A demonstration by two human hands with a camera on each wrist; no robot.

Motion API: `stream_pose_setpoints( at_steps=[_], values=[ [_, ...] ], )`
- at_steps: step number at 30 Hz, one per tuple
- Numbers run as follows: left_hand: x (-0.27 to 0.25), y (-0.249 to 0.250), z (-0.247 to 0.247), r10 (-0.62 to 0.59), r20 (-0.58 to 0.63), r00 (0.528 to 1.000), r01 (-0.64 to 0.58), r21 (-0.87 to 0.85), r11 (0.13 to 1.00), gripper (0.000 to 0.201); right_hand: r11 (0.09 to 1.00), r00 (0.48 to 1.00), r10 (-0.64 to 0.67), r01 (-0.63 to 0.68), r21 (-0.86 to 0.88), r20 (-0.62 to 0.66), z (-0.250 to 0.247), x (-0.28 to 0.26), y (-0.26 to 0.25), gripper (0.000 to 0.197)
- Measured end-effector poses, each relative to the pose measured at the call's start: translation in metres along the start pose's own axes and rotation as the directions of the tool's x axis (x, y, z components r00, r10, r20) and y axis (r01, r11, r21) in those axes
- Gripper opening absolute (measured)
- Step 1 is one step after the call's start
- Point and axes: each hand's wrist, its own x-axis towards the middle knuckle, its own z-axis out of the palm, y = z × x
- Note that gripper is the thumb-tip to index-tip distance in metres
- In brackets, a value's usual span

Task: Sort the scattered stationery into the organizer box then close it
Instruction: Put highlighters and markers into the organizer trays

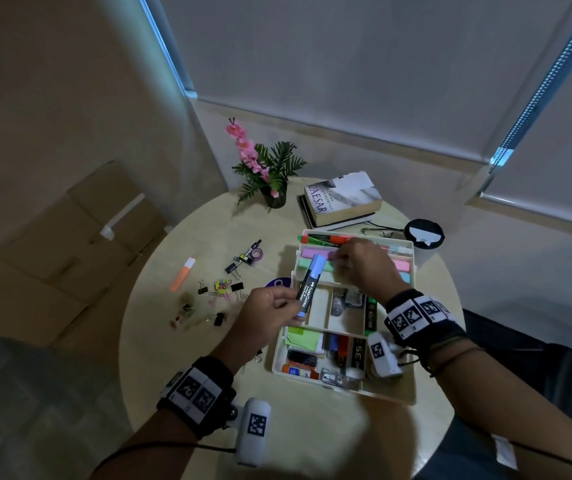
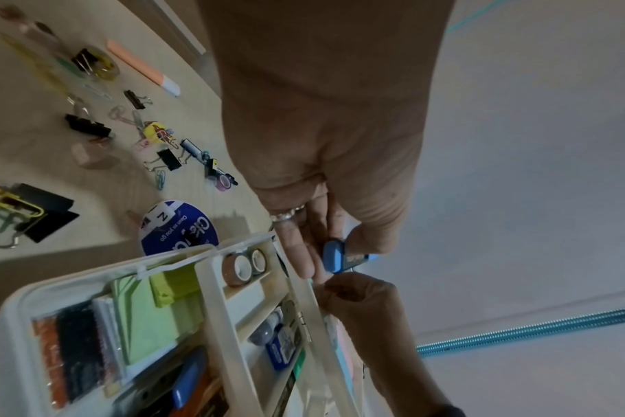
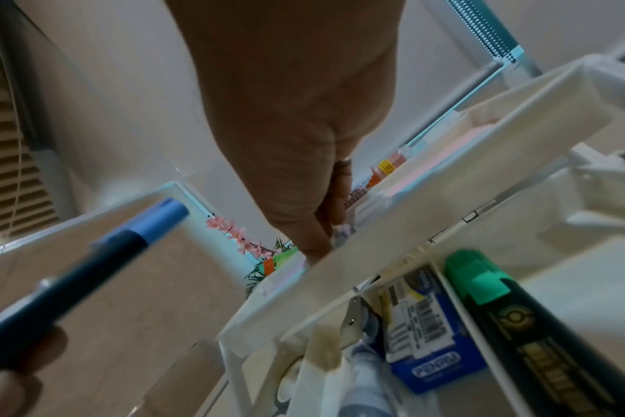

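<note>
My left hand grips a blue highlighter with a black barrel, held slanted over the left edge of the open white organizer box. The same highlighter shows pinched between thumb and fingers in the left wrist view. My right hand reaches into the raised upper tray, fingers bent down onto pastel pieces; the fingertips are hidden. On the table to the left lie an orange highlighter, black binder clips, paper clips and a tape roll.
A blue round pack lies just left of the box. At the back of the round table stand a flower pot, stacked books and a dark lidded cup. Cardboard boxes sit on the floor at left.
</note>
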Motion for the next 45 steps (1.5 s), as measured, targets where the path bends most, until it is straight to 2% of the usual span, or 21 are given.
stream_pose_setpoints(
  at_steps=[2,4,5,6,8,9,11,13,15,16,18,21,23,25,30,34,38,42,45],
  values=[
    [0.005,-0.003,0.003,-0.007,0.001,1.000,0.007,-0.009,1.000,0.018,0.992,0.993,0.084,-0.076,0.104,-0.078,-0.013,-0.012,-0.004,0.011],
    [0.010,-0.004,0.009,-0.017,0.009,1.000,0.017,-0.029,0.999,0.016,0.924,0.953,0.266,-0.209,0.322,-0.145,-0.030,-0.035,-0.011,0.005],
    [0.012,-0.004,0.014,-0.020,0.031,0.999,0.021,-0.037,0.999,0.018,0.860,0.929,0.348,-0.264,0.437,-0.122,-0.036,-0.050,-0.015,0.015],
    [0.013,-0.004,0.021,-0.023,0.065,0.998,0.025,-0.036,0.999,0.020,0.782,0.915,0.402,-0.316,0.537,-0.047,-0.039,-0.065,-0.017,0.023],
    [0.014,-0.005,0.038,-0.024,0.141,0.990,0.025,-0.003,1.000,0.021,0.620,0.897,0.407,-0.408,0.670,0.169,-0.040,-0.097,-0.026,0.031],
    [0.015,-0.007,0.048,-0.026,0.178,0.984,0.021,0.030,0.999,0.019,0.558,0.889,0.394,-0.434,0.708,0.234,-0.037,-0.109,-0.031,0.031],
    [0.016,-0.013,0.067,-0.036,0.246,0.968,0.012,0.099,0.995,0.016,0.487,0.866,0.440,-0.452,0.748,0.237,-0.026,-0.125,-0.030,0.032],
    [0.018,-0.020,0.084,-0.057,0.308,0.950,0.002,0.176,0.984,0.015,0.416,0.819,0.532,-0.476,0.774,0.217,-0.016,-0.136,-0.021,0.038],
    [0.018,-0.023,0.094,-0.079,0.364,0.928,-0.033,0.292,0.956,0.021,0.362,0.764,0.586,-0.546,0.756,0.270,-0.011,-0.144,-0.008,0.040],
    [0.018,-0.024,0.095,-0.082,0.396,0.915,-0.076,0.367,0.927,0.024,0.362,0.740,0.600,-0.588,0.723,0.302,-0.010,-0.148,-0.002,0.040],
    [0.017,-0.025,0.094,-0.080,0.437,0.896,-0.153,0.472,0.868,0.029,0.429,0.704,0.634,-0.664,0.612,0.319,-0.009,-0.153,0.010,0.043],
    [0.016,-0.031,0.083,-0.069,0.445,0.893,-0.175,0.484,0.857,0.031,0.597,0.691,0.684,-0.715,0.364,0.234,-0.006,-0.149,0.021,0.045],
    [0.015,-0.038,0.071,-0.068,0.440,0.895,-0.168,0.475,0.864,0.030,0.651,0.688,0.705,-0.725,0.226,0.175,-0.003,-0.141,0.024,0.047],
    [0.014,-0.044,0.054,-0.075,0.437,0.897,-0.150,0.458,0.876,0.027,0.664,0.688,0.716,-0.724,0.188,0.117,0.000,-0.131,0.022,0.042],
    [0.010,-0.069,-0.003,-0.042,0.377,0.925,-0.128,0.416,0.900,0.026,0.682,0.694,0.719,-0.699,0.216,-0.024,0.014,-0.120,0.014,0.015],
    [0.010,-0.088,-0.058,-0.016,0.296,0.955,-0.100,0.375,0.922,0.019,0.709,0.709,0.703,-0.692,0.133,-0.059,0.025,-0.124,0.006,0.025],
    [0.016,-0.104,-0.102,-0.001,0.197,0.980,-0.075,0.377,0.923,0.018,0.668,0.667,0.743,-0.743,0.022,-0.051,0.032,-0.122,-0.003,0.030],
    [0.025,-0.106,-0.135,0.022,0.136,0.990,-0.074,0.392,0.917,0.016,0.707,0.713,0.697,-0.701,-0.094,-0.074,0.029,-0.119,-0.022,0.020],
    [0.041,-0.108,-0.169,0.060,0.029,0.998,-0.067,0.472,0.879,0.021,0.748,0.766,0.639,-0.640,-0.173,-0.072,0.019,-0.116,-0.047,0.023]
  ],
)
